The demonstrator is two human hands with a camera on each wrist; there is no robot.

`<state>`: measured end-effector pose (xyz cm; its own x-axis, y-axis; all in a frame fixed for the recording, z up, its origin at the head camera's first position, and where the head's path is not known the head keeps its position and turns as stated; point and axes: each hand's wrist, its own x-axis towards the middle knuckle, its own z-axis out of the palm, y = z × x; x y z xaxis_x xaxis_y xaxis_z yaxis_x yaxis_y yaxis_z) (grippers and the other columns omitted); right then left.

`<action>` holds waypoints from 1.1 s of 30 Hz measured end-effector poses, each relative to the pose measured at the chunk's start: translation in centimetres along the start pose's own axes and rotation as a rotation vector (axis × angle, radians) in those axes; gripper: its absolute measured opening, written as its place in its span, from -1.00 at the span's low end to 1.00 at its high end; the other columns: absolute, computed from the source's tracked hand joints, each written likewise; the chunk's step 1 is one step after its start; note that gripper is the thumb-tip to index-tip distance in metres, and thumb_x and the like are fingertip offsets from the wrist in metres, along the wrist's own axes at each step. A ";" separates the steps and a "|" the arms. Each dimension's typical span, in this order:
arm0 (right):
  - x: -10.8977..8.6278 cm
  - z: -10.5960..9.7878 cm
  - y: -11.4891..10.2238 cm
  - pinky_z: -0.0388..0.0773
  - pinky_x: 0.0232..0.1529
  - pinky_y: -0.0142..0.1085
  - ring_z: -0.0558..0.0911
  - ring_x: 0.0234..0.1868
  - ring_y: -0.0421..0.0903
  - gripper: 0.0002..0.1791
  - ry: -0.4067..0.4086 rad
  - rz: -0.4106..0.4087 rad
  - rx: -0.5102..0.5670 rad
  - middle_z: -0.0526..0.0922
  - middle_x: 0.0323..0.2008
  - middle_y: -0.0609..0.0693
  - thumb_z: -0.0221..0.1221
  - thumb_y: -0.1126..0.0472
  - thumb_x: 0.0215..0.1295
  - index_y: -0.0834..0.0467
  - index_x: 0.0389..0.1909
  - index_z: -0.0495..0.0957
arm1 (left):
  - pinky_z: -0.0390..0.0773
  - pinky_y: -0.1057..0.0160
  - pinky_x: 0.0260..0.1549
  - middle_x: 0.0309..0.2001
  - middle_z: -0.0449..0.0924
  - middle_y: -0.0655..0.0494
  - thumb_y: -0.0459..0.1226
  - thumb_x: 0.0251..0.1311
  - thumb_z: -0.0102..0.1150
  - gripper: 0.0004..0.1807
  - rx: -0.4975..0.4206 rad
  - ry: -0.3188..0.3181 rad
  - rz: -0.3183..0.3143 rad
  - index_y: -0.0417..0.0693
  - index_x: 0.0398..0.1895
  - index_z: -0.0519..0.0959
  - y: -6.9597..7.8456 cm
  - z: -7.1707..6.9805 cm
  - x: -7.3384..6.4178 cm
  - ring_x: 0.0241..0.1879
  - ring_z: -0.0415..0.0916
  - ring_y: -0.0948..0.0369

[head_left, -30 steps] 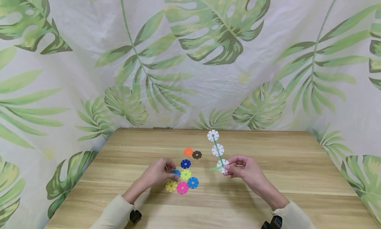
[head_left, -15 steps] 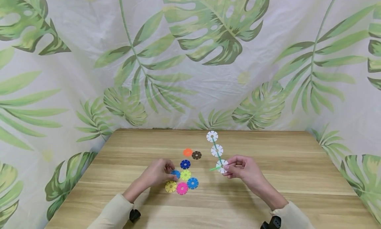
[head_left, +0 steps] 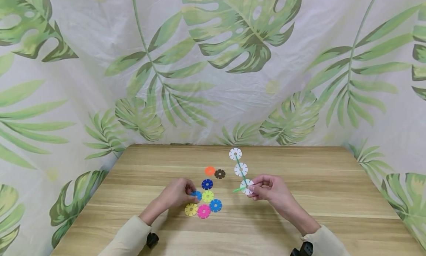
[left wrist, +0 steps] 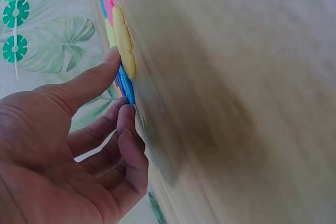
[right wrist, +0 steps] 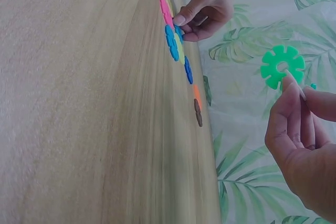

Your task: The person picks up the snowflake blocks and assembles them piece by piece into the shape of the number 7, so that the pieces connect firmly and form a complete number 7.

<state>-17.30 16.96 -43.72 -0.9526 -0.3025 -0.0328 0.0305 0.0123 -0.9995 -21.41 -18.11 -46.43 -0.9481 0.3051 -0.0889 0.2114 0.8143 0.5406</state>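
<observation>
My left hand point(head_left: 179, 192) pinches a light blue notched building disc point(head_left: 197, 195) between thumb and fingers, at the left side of a flat group of discs on the table. In the left wrist view that blue disc point(left wrist: 126, 85) shows edge-on between thumb and fingertips. My right hand point(head_left: 274, 191) holds a chain of interlocked white and green discs above the table. It grips the lowest white disc point(head_left: 246, 187); two more white discs point(head_left: 241, 169) rise above it, joined by green ones seen edge-on. A green disc point(right wrist: 282, 67) faces the right wrist view.
Beside the left hand lie yellow point(head_left: 191, 209), pink point(head_left: 204, 211), second light blue point(head_left: 215, 205) and lime point(head_left: 208, 196) discs. Farther back are dark blue point(head_left: 207, 184), orange point(head_left: 210, 171) and brown point(head_left: 220, 174) discs. A leaf-print cloth point(head_left: 199, 82) hangs behind the wooden table point(head_left: 299, 160).
The right hand and its chain have shifted slightly left, the chain's top tilting a little left and lower. The left hand stays almost still at the light blue disc.
</observation>
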 end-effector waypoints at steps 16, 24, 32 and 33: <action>0.5 0.2 0.5 0.82 -0.13 -0.26 0.81 -0.27 -0.17 -0.69 0.002 0.028 0.014 0.76 -0.28 -0.01 0.29 0.37 0.41 0.53 0.01 0.53 | 0.54 0.37 -0.59 -0.53 0.66 0.10 -0.30 0.14 0.56 -0.87 -0.172 0.019 0.016 -0.12 -0.39 0.74 1.2 0.0 -0.6 -0.53 0.58 0.24; 0.6 0.1 0.4 0.82 -0.05 -0.15 0.82 -0.25 -0.13 -0.73 0.043 0.053 0.030 0.76 -0.26 0.00 0.29 0.38 0.40 0.47 -0.01 0.54 | 0.82 0.05 -0.10 -0.11 0.79 -0.30 -0.41 0.49 0.15 -0.64 -0.663 -0.136 0.024 -0.51 0.22 0.55 3.9 0.0 -1.2 -0.20 0.84 -0.05; 0.6 -0.1 0.4 0.82 -0.05 -0.19 0.82 -0.25 -0.14 -0.73 0.043 0.044 0.043 0.75 -0.27 -0.02 0.31 0.34 0.41 0.44 -0.02 0.55 | 0.79 0.11 0.01 -0.04 0.79 -0.28 -0.43 0.49 0.13 -0.62 -0.859 -0.193 -0.010 -0.52 0.26 0.51 6.1 1.2 -0.9 -0.21 0.84 0.13; 0.6 -0.2 0.4 0.82 -0.06 -0.19 0.82 -0.25 -0.14 -0.74 0.044 0.043 0.045 0.75 -0.27 -0.02 0.31 0.34 0.41 0.44 -0.02 0.55 | 0.79 0.08 0.01 -0.06 0.81 -0.26 -0.40 0.49 0.15 -0.63 -0.872 -0.193 -0.014 -0.49 0.24 0.54 6.3 1.3 -0.8 -0.23 0.83 0.16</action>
<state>-17.88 16.95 -44.11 -0.9625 -0.2602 -0.0766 0.0843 -0.0186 -0.9963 -18.97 -12.61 -44.02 -0.8761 0.4401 -0.1969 -0.1300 0.1777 0.9755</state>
